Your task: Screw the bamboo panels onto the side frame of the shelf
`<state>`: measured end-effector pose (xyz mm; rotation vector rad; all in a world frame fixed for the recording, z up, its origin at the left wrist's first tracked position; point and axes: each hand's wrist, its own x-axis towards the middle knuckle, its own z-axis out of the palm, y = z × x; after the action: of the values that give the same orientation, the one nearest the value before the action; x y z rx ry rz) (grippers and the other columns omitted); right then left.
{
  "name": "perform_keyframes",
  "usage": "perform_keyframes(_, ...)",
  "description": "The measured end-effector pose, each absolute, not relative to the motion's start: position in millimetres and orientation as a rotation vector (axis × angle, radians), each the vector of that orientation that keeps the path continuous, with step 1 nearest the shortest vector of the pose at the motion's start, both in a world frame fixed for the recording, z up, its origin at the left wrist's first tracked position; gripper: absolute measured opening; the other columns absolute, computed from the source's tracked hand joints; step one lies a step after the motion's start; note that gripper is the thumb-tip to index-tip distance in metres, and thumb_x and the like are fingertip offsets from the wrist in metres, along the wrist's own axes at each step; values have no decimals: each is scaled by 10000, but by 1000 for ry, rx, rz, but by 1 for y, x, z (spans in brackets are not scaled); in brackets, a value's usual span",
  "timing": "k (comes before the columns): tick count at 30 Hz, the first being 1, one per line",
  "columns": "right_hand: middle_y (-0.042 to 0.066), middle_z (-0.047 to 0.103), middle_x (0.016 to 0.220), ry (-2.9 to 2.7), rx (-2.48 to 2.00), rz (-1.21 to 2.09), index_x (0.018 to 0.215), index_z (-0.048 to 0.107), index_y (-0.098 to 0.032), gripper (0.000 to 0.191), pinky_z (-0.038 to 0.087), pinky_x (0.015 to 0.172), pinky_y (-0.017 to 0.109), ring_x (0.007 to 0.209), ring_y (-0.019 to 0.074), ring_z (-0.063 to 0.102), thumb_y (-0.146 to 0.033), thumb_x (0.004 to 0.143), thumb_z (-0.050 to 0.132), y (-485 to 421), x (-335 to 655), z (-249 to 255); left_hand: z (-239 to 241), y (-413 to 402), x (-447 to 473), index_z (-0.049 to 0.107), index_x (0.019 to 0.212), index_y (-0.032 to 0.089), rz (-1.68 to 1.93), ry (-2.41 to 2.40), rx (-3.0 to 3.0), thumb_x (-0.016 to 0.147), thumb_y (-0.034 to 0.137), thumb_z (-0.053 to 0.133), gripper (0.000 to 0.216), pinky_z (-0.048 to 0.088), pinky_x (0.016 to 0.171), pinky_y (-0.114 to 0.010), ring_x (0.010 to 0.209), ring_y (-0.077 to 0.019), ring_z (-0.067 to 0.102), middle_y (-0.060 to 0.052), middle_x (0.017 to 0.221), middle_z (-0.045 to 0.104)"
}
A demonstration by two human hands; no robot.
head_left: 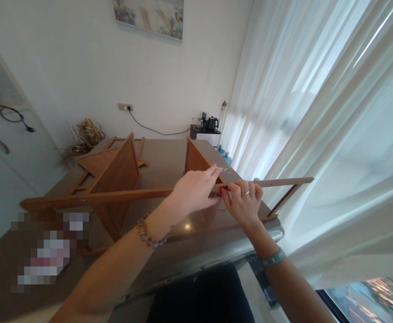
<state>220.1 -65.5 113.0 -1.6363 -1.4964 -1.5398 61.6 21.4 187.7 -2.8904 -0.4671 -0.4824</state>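
Observation:
A wooden shelf unit lies on its side on the table, its long wooden rail [132, 195] running across in front of me. Two wooden shelf panels stand upright from it, a left panel [115, 179] and a right panel [199, 157]. My left hand [196, 190] is closed over the rail where it meets the right panel, thumb underneath. Just to its right, my right hand [244, 202] is closed round the same rail, thumb tip at the joint. Whether a small fastener sits between the fingers is hidden.
More wooden frame parts [98, 161] lie at the table's far left. Small whitish bits [226, 170] lie beyond my hands. The brown table [162, 150] has a metallic front edge. A kettle [212, 123] stands on a cabinet by the wall; white curtains [284, 89] hang right.

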Motion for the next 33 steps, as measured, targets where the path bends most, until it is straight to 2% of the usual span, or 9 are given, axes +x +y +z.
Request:
perform_keyframes(6,-13,579,712,-1673,-1592,-1592,810,525,-239,142,273,728,320,696,163,432,-344,904,520,-73,225,124,187,21,62,425,1349,91,-508,-462,-2881,844,417,519,608,515,715,-356,928,-263,673,-159,1460,408)
perform_keyframes(16,4,640,852,-1561,-1495,-1479,954,488,-234,105,302,798,319,763,151,518,-313,909,541,-67,227,110,188,21,61,407,1366,94,-489,-457,-2880,860,451,500,627,516,737,-355,959,-266,666,-167,1462,402)
perform_keyframes(26,6,614,787,-1596,-1533,-1428,909,474,-221,132,308,753,314,717,162,471,-334,911,543,-70,226,117,188,21,61,412,1365,82,-486,-464,-2875,861,460,492,634,517,732,-364,931,-268,673,-170,1459,404)
perform_keyframes(33,-1,591,756,-1936,-1574,-1339,863,499,-220,177,291,701,309,715,166,455,-379,939,487,-76,242,139,187,22,62,417,1366,112,-479,-481,-2885,858,463,495,622,507,756,-345,975,-262,661,-147,1463,408)
